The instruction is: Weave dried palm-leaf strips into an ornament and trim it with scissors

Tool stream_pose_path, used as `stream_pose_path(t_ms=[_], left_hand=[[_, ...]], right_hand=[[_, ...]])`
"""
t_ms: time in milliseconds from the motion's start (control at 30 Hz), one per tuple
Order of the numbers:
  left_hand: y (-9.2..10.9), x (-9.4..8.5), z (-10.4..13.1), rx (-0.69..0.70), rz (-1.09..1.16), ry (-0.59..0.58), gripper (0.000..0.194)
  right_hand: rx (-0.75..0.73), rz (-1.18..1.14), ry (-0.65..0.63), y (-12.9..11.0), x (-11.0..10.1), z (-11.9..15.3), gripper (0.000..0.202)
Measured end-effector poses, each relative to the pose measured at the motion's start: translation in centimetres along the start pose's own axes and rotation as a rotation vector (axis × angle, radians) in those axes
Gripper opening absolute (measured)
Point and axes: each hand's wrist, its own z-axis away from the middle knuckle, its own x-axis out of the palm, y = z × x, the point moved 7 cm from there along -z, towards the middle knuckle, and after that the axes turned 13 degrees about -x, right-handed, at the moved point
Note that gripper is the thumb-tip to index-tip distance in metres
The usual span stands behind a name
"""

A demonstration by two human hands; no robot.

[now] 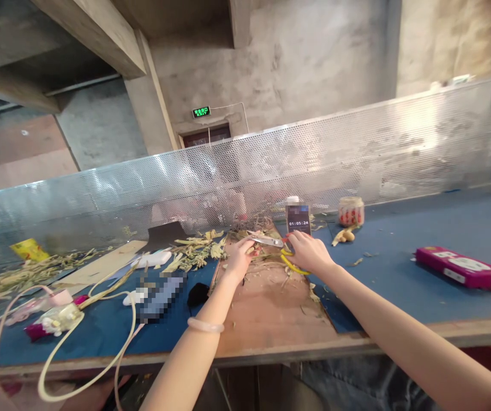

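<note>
In the head view, my right hand (pixel 308 251) is wrapped round the yellow handle of a pair of scissors (pixel 268 241). Its metal blades point left, toward my left hand (pixel 242 257), and look parted. The fingers of my left hand are pinched together just below the blade tips; what they hold, if anything, is too small to make out. Both hands are above a brown wooden board (pixel 266 319) strewn with dry plant scraps. A heap of thin dry stems (pixel 252 225) lies at the board's far end, behind the scissors.
Pale dried stalks (pixel 198 251) spread left of the board, near a cable (pixel 95 371). A phone (pixel 298 219) showing a timer stands behind my right hand. Rightward are a jar (pixel 351 212) and a magenta box (pixel 459 267). A perforated metal panel (pixel 314 154) borders the blue table.
</note>
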Motion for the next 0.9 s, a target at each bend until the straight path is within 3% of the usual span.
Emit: stream_pose_path(t_ms=[600, 900], left_hand=[[-0.14, 0.21, 0.16, 0.018, -0.017, -0.061, 0.026], [-0.23, 0.03, -0.10, 0.007, 0.071, -0.034, 0.021]], right_hand=[[-0.019, 0.016, -0.013, -0.09, 0.33, -0.06, 0.029], [0.020, -0.003, 0.048, -0.31, -0.45, 0.00, 0.033]])
